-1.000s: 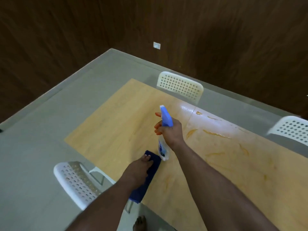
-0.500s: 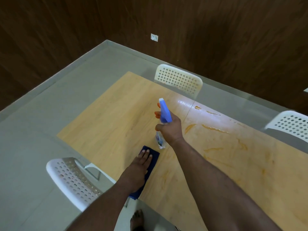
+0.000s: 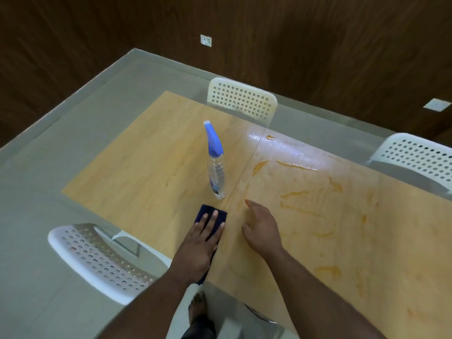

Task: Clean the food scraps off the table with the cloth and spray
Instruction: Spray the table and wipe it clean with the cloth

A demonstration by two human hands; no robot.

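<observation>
A clear spray bottle [image 3: 215,165] with a blue trigger head stands upright on the light wooden table [image 3: 151,152], with no hand on it. My left hand [image 3: 199,243] lies flat with straight fingers on a dark blue cloth [image 3: 210,214] near the table's front edge. My right hand [image 3: 261,227] hovers just right of the cloth, below the bottle, fingers loosely curled and holding nothing. Orange food smears [image 3: 296,165] streak the table to the right, and a wet sheen covers the far part.
Three white perforated chairs stand around the table: one at the near left [image 3: 97,258], one at the far side [image 3: 241,99], one at the right [image 3: 415,157]. Dark wood walls enclose the grey floor [image 3: 49,167]. My bare foot [image 3: 198,307] shows below the table edge.
My right hand set the spray bottle down on the table, let go and drew back toward me. My left hand stayed flat on the cloth.
</observation>
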